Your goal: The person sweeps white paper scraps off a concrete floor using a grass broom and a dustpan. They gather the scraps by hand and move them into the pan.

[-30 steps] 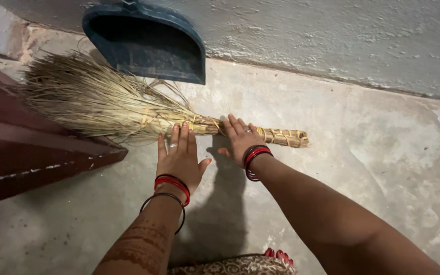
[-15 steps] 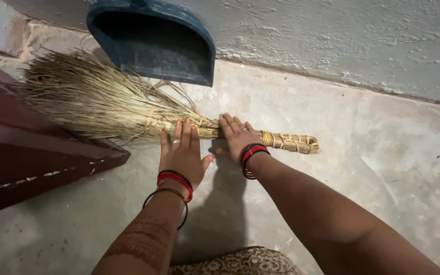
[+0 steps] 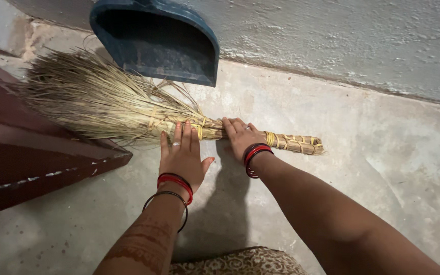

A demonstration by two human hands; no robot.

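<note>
Grass broom (image 3: 128,109): lies flat on the concrete floor (image 3: 332,153), bristle fan spread to the left against a dark red wooden panel (image 3: 36,158), bound handle pointing right. The yellow binding wraps the neck and handle end, which keeps the stalks in one bundle.

Left hand (image 3: 182,153): palm down, fingers stretched forward, fingertips resting on the broom's neck where the bristles gather. The grip is released; nothing is enclosed. A ring shows on one finger, red and black bangles at the wrist.

Right hand (image 3: 240,136): laid over the handle just right of the neck, fingers extended across it, not curled under as far as can be seen; the grip reads as released, pressing rather than grasping. Red and black bangles at the wrist.

Blue dustpan (image 3: 156,43): propped against the grey wall (image 3: 357,46), mouth down toward the floor, its lip just beyond the bristles, likely stood there to stay out of the way.

Patterned cloth (image 3: 240,262): at the bottom edge, near the forearms.
</note>
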